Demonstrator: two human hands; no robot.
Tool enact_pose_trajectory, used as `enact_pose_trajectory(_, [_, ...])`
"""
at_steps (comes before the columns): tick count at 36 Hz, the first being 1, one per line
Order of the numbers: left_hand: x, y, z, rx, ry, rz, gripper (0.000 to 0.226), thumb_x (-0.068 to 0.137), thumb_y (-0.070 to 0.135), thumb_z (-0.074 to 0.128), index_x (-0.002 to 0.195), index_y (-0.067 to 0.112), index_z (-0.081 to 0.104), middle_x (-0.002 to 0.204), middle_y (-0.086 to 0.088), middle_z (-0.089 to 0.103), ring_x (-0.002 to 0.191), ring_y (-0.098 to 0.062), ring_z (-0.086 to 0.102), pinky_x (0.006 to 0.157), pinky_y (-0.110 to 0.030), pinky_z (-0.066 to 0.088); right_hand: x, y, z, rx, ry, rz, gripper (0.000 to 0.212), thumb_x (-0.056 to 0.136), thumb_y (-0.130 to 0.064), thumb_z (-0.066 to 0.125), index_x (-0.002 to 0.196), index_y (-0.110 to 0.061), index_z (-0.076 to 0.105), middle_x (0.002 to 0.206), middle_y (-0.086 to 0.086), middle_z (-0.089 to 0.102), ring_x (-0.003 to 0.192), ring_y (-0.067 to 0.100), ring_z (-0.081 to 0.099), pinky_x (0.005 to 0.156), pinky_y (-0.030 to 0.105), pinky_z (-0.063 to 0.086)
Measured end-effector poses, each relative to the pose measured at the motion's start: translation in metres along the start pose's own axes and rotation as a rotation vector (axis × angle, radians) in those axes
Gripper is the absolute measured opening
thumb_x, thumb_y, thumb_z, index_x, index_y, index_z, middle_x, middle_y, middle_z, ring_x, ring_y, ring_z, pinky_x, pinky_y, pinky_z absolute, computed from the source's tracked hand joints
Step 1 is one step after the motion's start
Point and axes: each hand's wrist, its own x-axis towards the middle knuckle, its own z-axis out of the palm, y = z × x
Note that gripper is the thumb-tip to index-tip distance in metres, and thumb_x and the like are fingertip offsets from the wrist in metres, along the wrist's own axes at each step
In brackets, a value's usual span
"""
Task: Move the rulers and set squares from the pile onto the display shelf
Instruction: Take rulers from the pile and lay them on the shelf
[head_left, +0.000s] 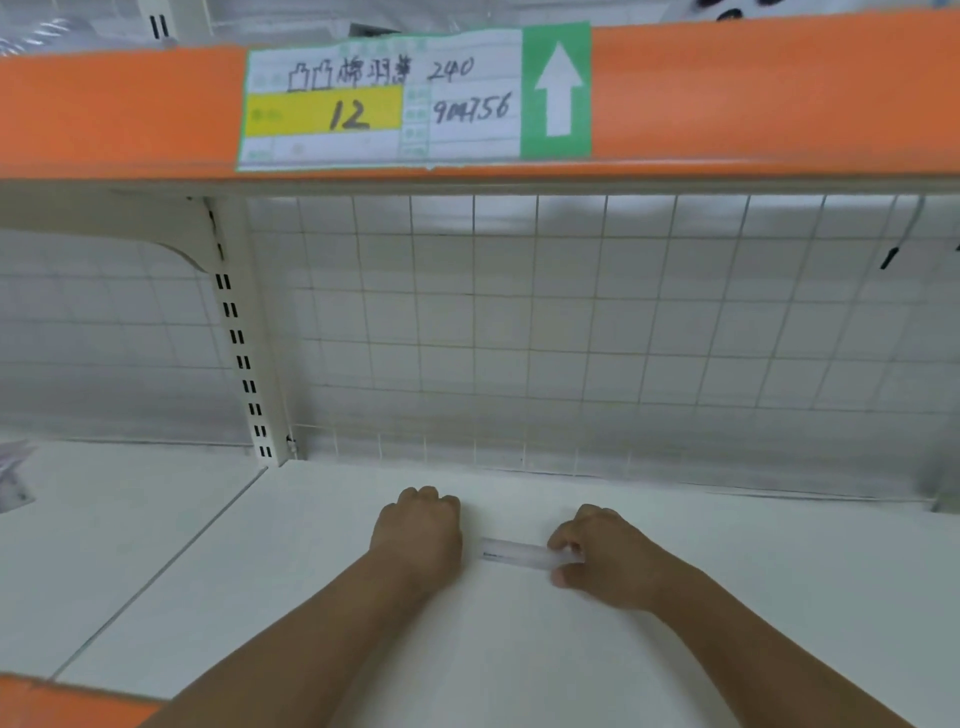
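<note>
A clear plastic ruler (514, 552) lies flat on the white display shelf (519, 649), running left to right between my hands. My right hand (608, 558) pinches the ruler's right end between thumb and fingers. My left hand (418, 530) rests on the shelf just left of the ruler's other end, fingers curled under; whether it touches or holds the ruler is hidden. No pile of rulers or set squares is clearly in view.
A white wire grid panel (571, 338) backs the shelf. A slotted upright post (244, 343) divides it from the neighbouring bay on the left, where some pale packaged items (13, 475) lie. An orange shelf edge with a paper label (384, 98) hangs overhead.
</note>
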Motion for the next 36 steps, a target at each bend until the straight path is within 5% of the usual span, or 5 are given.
enact_pose_trajectory(18, [0.001, -0.007, 0.004, 0.008, -0.025, 0.028, 0.029, 0.097, 0.026, 0.037, 0.119, 0.011, 0.050, 0.122, -0.008, 0.050, 0.116, -0.026, 0.045, 0.091, -0.033, 0.041, 0.001, 0.003, 0.006, 0.041, -0.013, 0.032, 0.041, 0.082, -0.037, 0.066, 0.122, -0.029, 0.058, 0.101, -0.006, 0.041, 0.105, 0.014, 0.045, 0.096, 0.028, 0.039])
enact_pose_trajectory(28, [-0.001, -0.014, 0.004, 0.011, -0.045, 0.027, 0.030, 0.098, 0.026, 0.037, 0.121, 0.011, 0.050, 0.123, -0.009, 0.050, 0.116, -0.026, 0.046, 0.090, -0.034, 0.042, 0.000, 0.001, 0.009, 0.043, 0.022, 0.045, 0.025, 0.082, -0.033, 0.062, 0.107, -0.035, 0.064, 0.097, -0.007, 0.047, 0.100, 0.013, 0.049, 0.091, 0.028, 0.043])
enact_pose_trajectory(36, [-0.006, -0.015, 0.004, -0.020, -0.056, 0.019, 0.029, 0.098, 0.025, 0.038, 0.120, 0.010, 0.050, 0.123, -0.009, 0.050, 0.114, -0.028, 0.049, 0.089, -0.034, 0.042, -0.003, -0.012, 0.003, 0.014, 0.023, 0.083, 0.044, 0.084, -0.040, 0.063, 0.125, -0.027, 0.055, 0.108, -0.006, 0.041, 0.117, 0.016, 0.042, 0.101, 0.029, 0.037])
